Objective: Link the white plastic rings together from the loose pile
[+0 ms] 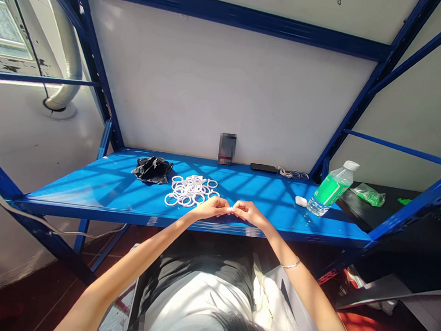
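Note:
My left hand and my right hand meet above the front edge of the blue shelf. The fingertips of both are pinched together around a small white piece. Most of it is covered by the fingers, so its full shape cannot be made out. Just behind and to the left of my left hand lies a loose pile of white rings. Beyond the pile, further left, sits a crumpled black plastic bag.
On the right of the blue shelf a clear bottle with a green label stands beside a small white case. At the back are a dark box, a black phone-like object and a coiled cable. Blue posts frame both sides.

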`<state>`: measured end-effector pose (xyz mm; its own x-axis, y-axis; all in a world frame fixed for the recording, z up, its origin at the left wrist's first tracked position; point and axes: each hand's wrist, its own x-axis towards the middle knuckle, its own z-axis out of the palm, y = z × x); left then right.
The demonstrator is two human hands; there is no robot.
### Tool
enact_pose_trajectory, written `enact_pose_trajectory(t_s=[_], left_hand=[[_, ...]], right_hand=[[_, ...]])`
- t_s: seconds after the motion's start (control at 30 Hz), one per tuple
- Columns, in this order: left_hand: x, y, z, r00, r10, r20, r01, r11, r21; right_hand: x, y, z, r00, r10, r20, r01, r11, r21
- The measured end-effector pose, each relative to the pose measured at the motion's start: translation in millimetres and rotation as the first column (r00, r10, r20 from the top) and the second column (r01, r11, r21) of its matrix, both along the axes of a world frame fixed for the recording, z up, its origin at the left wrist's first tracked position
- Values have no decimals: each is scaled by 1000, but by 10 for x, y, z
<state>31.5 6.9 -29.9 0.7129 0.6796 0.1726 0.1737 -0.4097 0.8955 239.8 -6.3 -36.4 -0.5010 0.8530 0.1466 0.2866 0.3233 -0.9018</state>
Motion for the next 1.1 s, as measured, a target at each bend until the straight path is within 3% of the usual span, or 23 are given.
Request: enact_pose_trajectory(t_s=[0.27,0.87,1.1], left_hand=[[11,28,-23,998,36,54,-34,999,-28],[3,10,-18,1000,21,4,-21,1000,22],[3,30,-42,1000,1,4,-2,1000,26]], right_hand=[[14,85,-62,997,-23,-78,19,999,-43],[-16,25,-11,999,-37,-9,37,999,13],[-4,62,-66,999,-15,-32,15,1000,4]])
